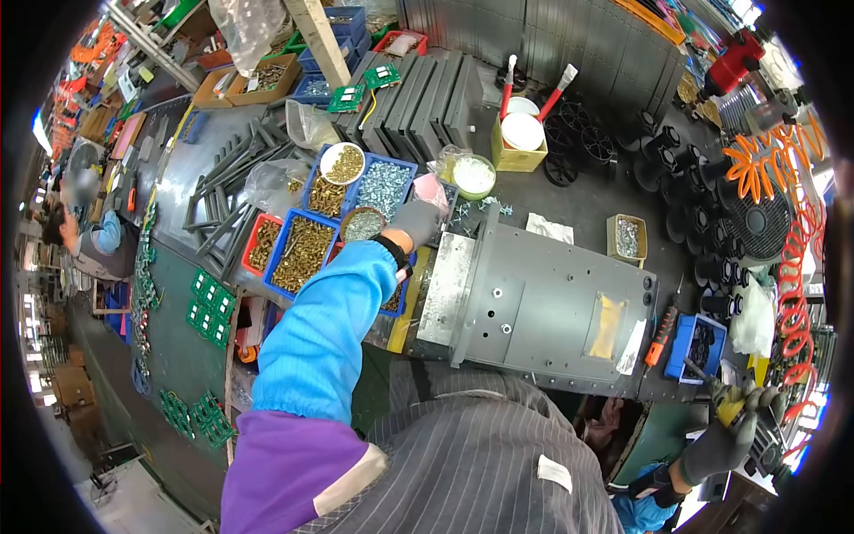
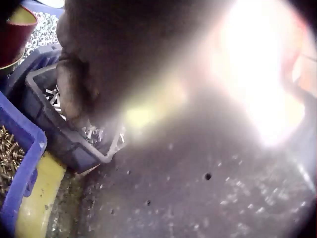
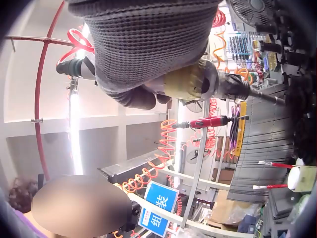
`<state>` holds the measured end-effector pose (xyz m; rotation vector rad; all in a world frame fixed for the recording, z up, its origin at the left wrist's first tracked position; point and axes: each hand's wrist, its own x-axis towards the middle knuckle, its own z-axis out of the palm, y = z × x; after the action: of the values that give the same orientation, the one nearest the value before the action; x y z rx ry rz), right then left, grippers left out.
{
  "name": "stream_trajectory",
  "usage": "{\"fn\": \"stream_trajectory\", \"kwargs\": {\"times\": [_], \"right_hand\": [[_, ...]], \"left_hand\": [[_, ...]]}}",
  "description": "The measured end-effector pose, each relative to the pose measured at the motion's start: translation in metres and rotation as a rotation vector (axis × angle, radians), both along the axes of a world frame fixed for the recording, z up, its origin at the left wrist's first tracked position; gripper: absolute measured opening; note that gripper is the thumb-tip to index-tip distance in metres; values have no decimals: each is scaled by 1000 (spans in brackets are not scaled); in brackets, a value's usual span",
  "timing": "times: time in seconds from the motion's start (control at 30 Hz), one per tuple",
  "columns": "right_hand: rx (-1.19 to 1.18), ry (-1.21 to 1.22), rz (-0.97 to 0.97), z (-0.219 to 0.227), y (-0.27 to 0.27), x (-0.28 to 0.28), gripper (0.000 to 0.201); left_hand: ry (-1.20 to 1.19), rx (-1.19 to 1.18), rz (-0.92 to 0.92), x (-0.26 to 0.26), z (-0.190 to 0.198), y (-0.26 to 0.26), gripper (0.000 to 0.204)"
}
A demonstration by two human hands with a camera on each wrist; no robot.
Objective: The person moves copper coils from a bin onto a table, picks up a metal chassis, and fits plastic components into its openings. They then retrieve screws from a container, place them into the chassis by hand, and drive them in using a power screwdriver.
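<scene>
My left hand (image 1: 415, 222), in a dark grey glove, reaches over the bins left of a grey metal housing (image 1: 551, 303). In the left wrist view its fingers (image 2: 74, 94) dip into a small dark bin (image 2: 91, 153) of silvery screws; I cannot tell whether they pinch any. My gloved right hand (image 1: 719, 449) holds a powered screwdriver (image 1: 731, 411), low at the right beside the bench. In the right wrist view the fingers wrap around the screwdriver's yellow-banded body (image 3: 185, 84), and its bit points right.
Blue bins of brass-coloured screws (image 1: 302, 255) and silvery screws (image 1: 384, 185) stand left of the housing. An orange-handled screwdriver (image 1: 660, 340) and a blue tray (image 1: 683, 349) lie to its right. Red coiled hoses (image 1: 794, 294) hang at far right. Grey panels (image 1: 418, 102) stand behind.
</scene>
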<state>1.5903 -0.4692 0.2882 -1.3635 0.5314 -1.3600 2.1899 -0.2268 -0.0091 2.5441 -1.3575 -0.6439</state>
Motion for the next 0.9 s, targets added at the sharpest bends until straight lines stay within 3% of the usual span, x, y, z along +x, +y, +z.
{"fn": "stream_trajectory", "kwargs": {"times": [0.07,0.1,0.13,0.17,0.2,0.23,0.27,0.33,0.37,0.43,0.57,0.6,0.63,0.67,0.7,0.77,0.83,0.9], "right_hand": [[-36,77,-100,9,12,24,47],[-74,150,-191,11,14,27,46],[-116,82,61,13,10,25,46],[-114,84,58,11,9,22,46],[-135,157,-86,7,8,19,44],[-156,229,-229,4,8,17,43],[-154,230,-229,11,13,33,43],[-252,58,487,34,26,84,43],[-250,57,490,30,25,78,43],[-303,130,294,18,18,55,46],[-491,378,165,13,4,42,49],[-412,273,237,16,7,46,47],[-331,168,307,22,13,56,46],[-176,86,246,29,22,65,49],[-176,83,254,25,17,59,49],[-266,278,-36,9,-2,25,55],[-278,350,-67,7,-10,15,59],[-554,497,-166,7,-14,9,55]], "left_hand": [[-61,-105,-19,7,-9,6,29],[-59,-104,-23,5,7,7,29],[305,-121,207,4,23,9,26],[668,-132,438,2,35,11,23],[853,-236,512,2,33,15,22],[853,-233,512,2,33,22,22],[1061,-346,520,3,34,29,23],[1370,-502,536,4,31,41,26],[1369,-502,540,4,27,45,26],[1567,-655,617,2,27,51,27],[1681,-750,565,3,23,61,21],[1218,-778,304,3,12,63,19],[1214,-782,311,1,17,62,19],[1410,-816,448,0,23,60,19],[1606,-847,589,-1,28,60,18],[1591,-827,510,6,21,60,18],[1373,-729,625,2,35,51,25],[1302,-639,616,8,31,40,29]]}}
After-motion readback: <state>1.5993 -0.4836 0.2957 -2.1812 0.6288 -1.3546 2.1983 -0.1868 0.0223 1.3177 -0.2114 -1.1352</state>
